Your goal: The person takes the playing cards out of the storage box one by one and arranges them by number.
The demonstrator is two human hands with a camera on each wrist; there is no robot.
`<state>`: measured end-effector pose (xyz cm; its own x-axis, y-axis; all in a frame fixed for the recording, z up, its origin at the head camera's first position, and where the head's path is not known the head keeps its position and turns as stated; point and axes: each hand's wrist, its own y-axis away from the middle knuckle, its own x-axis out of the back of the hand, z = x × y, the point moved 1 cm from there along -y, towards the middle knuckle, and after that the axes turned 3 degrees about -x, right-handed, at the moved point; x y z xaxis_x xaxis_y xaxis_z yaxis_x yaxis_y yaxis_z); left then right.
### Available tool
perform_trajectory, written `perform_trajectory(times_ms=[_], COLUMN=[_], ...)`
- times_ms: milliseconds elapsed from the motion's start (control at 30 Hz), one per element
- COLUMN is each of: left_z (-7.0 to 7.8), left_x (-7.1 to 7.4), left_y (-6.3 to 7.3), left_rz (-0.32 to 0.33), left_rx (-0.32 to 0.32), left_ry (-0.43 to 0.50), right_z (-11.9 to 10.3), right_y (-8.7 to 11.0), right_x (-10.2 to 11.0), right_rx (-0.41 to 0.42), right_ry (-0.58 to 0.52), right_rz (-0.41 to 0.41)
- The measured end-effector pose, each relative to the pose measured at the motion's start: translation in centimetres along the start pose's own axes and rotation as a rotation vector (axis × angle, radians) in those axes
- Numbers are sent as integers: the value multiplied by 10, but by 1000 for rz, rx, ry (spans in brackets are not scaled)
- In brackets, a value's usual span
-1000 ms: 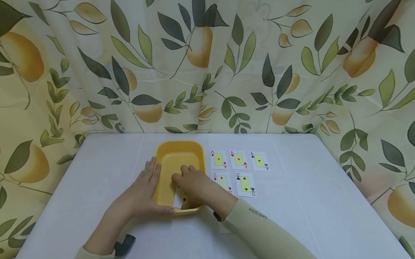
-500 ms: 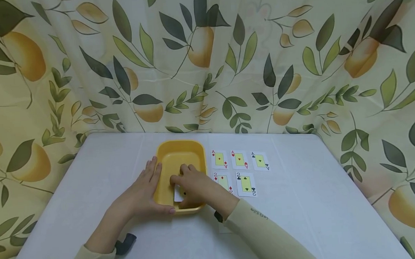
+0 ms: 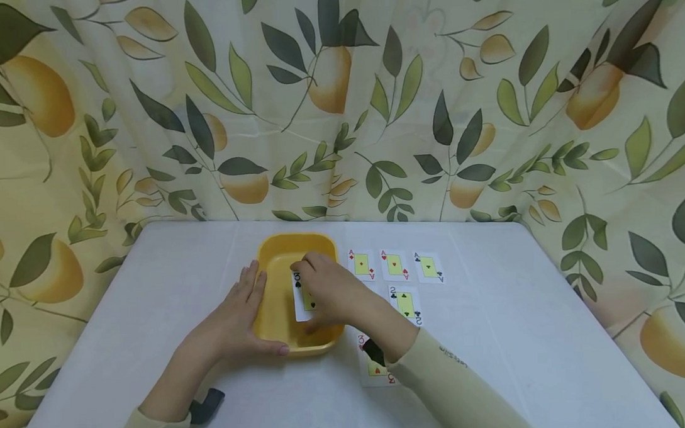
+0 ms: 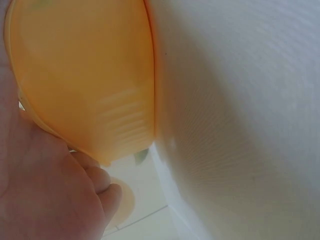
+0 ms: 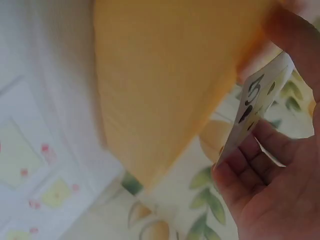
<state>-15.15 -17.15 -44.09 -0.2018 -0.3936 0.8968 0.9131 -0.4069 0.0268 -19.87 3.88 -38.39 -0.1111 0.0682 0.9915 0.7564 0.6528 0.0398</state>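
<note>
My right hand holds a black three playing card over the yellow tray. In the right wrist view, the card stands tilted against the fingers, with its three and black pips showing. My left hand rests along the tray's left side, its fingers straight and its thumb on the near rim. The left wrist view shows that hand against the tray's outer wall. Whether other cards lie in the tray is partly hidden by my right hand.
Right of the tray lie the ace of diamonds, ace of hearts and ace of clubs. Below them are the two of clubs and a red three, partly under my right wrist. A patterned curtain hangs behind the white table.
My right hand has lifted the black three from the tray's bottom and moved slightly up and right. Its forearm now covers the two of diamonds and uncovers the red three. The left hand stays put.
</note>
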Motion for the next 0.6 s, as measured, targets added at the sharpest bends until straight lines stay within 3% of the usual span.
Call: perform_trajectory(times_ms=[267,600], left_z=[2,3], left_x=[0,2], left_y=[1,2], left_rz=[0,-18], left_rx=[10,28], left_ry=[4,10], right_z=[17,47], right_y=[35,72], right_x=[19,10], right_rx=[-61,-163], right_ry=[-77,-57], right_rz=[27,-33])
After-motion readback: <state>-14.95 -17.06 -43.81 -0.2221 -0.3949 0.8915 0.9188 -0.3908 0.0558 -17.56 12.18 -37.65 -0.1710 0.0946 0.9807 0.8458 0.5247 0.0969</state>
